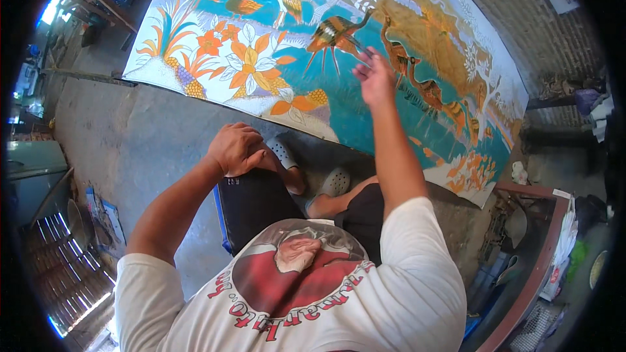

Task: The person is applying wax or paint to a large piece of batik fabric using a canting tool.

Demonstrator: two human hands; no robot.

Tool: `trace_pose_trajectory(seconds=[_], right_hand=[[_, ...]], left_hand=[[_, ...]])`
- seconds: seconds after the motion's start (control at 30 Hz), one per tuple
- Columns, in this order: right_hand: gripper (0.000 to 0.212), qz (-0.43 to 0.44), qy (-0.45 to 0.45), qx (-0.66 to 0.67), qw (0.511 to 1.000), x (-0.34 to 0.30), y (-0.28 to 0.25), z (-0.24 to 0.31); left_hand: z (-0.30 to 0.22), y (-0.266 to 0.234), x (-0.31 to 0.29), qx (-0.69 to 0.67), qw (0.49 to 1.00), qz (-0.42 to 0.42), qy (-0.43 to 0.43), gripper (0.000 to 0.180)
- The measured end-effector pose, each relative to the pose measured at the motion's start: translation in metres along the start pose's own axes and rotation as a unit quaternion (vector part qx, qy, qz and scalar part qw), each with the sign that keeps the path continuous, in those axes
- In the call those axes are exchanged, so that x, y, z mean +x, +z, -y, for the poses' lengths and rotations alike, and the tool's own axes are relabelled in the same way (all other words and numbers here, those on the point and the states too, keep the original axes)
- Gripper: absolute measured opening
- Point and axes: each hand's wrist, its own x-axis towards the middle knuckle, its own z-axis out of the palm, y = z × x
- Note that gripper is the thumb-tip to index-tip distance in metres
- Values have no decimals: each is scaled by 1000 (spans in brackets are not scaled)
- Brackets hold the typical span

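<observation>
A large painted canvas (355,101) with birds, flowers and trees on teal and orange ground stretches out before me. My right hand (377,78) is closed around a slim brush (360,47). Its tip is by the dark, orange-striped bird (334,31) in the upper middle; whether it touches the surface, I cannot tell. My left hand (238,148) lies draped over my left knee with the thumb apart and nothing in it.
Grey concrete floor (156,137) spreads to the left. A reddish-brown wooden frame (544,248) stands at the lower right, near piled household items. A corrugated wall (502,19) rises behind the canvas. My feet in grey clogs (336,182) are near its lower edge.
</observation>
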Motion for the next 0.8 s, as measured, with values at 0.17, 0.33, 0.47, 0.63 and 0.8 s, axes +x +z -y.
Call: trace_pose_trajectory(seconds=[0.17, 0.33, 0.47, 0.63, 0.8], right_hand=[[26, -82, 12, -88, 993, 59, 31, -50], [28, -97, -3, -193, 976, 81, 35, -63], [27, -106, -24, -254, 961, 76, 23, -65], [28, -130, -53, -245, 959, 73, 21, -59], [28, -129, -53, -227, 964, 74, 22, -60]], left_hand=[[8, 0, 3, -21, 1000, -7, 1, 41], [14, 0, 2, -31, 999, -6, -8, 41], [19, 3, 0, -33, 999, -33, -1, 39], [23, 8, 2, -34, 998, -54, 10, 37], [23, 10, 6, -37, 998, -52, 9, 38]])
